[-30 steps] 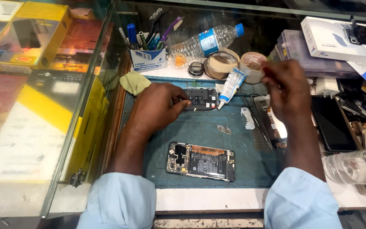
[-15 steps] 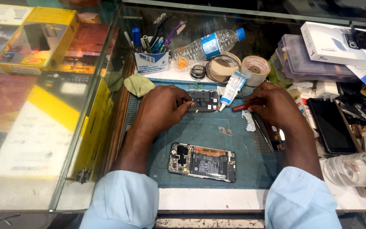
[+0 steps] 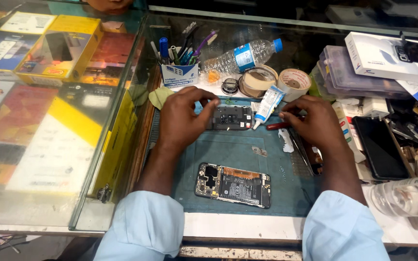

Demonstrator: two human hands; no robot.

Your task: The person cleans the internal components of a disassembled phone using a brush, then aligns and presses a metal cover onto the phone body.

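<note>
My left hand (image 3: 182,118) grips the left end of a dark phone cover part (image 3: 231,117) lying on the blue-green work mat (image 3: 233,154). My right hand (image 3: 313,121) rests on the mat to the right, fingers closed around a red-handled tool (image 3: 277,125) that points toward the part. A white glue tube (image 3: 267,105) with a blue cap area leans between my hands. Nearer to me lies an opened phone (image 3: 233,184) with its circuit board and battery showing.
Two tape rolls (image 3: 272,81), a plastic water bottle (image 3: 240,56) and a pen holder (image 3: 180,67) stand behind the mat. Boxes and a black phone (image 3: 378,147) crowd the right side. A glass display case (image 3: 59,106) with boxes fills the left.
My right hand has come down from above the mat to its right part and now grips the red-handled tool. My left hand stays on the dark cover part.
</note>
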